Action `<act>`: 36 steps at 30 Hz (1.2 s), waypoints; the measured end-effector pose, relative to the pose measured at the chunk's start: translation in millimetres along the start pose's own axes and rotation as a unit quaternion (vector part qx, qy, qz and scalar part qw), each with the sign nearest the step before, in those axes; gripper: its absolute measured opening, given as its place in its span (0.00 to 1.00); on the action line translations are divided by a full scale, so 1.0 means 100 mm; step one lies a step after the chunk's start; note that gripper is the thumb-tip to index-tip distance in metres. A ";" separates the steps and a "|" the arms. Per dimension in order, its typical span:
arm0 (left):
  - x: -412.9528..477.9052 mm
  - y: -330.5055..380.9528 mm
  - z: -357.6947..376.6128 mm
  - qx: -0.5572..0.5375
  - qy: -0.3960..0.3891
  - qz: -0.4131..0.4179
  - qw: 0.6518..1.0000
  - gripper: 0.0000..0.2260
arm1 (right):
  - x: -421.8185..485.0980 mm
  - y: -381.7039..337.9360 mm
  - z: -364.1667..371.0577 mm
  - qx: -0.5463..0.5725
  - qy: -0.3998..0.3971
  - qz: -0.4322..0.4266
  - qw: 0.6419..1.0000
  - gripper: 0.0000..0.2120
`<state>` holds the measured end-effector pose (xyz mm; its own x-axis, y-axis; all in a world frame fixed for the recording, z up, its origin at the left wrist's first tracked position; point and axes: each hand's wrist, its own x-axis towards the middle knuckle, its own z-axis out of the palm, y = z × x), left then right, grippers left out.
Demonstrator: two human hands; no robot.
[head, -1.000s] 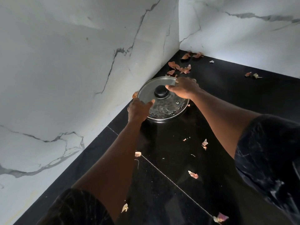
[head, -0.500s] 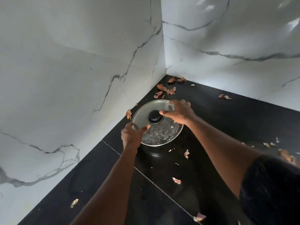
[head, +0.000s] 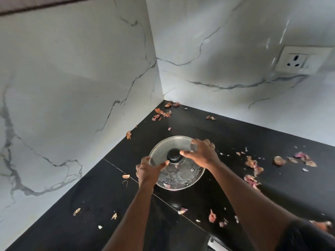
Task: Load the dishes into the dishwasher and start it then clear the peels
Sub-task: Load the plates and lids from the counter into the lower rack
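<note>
A round glass lid (head: 181,175) with a steel rim and a black knob (head: 173,155) is held over the black counter (head: 101,205). My left hand (head: 147,171) grips its near-left rim, thumb on top of the glass. My right hand (head: 202,153) grips the far-right rim, thumb pointing toward the knob. Onion peels lie scattered on the counter: a cluster in the far corner (head: 163,113), a pile at the right (head: 253,167), and loose bits in front (head: 212,218). Whether a pot sits under the lid is hidden.
White marble walls close the counter on the left (head: 72,87) and at the back (head: 235,78). A white power socket (head: 297,61) sits on the back wall at the upper right. A metal edge (head: 217,244) shows at the bottom.
The view has tilted upward, showing more wall and the socket. Both hands keep their grip on the lid, which now sits farther out from the corner peels.
</note>
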<state>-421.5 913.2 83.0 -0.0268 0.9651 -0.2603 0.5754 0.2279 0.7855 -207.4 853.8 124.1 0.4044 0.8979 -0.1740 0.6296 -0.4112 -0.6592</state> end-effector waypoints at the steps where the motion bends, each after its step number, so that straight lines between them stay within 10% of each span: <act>1: -0.14 0.03 0.03 0.006 -0.002 0.001 1.000 0.40 | -0.11 0.08 -0.06 0.003 0.004 0.003 1.000 0.33; 18: -1.78 0.48 0.88 0.050 -0.176 0.158 0.970 0.50 | -2.05 1.39 -1.07 0.129 0.140 0.114 0.975 0.36; 36: -3.45 0.50 2.15 0.142 -0.457 0.371 0.796 0.49 | -4.54 2.45 -1.06 0.126 0.361 0.339 0.860 0.51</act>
<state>-207.2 563.7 91.3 0.9372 0.2948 -0.1863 0.3218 -0.5249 0.7880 -166.2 328.5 118.8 0.9852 0.0973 -0.1412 -0.0394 -0.6732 -0.7384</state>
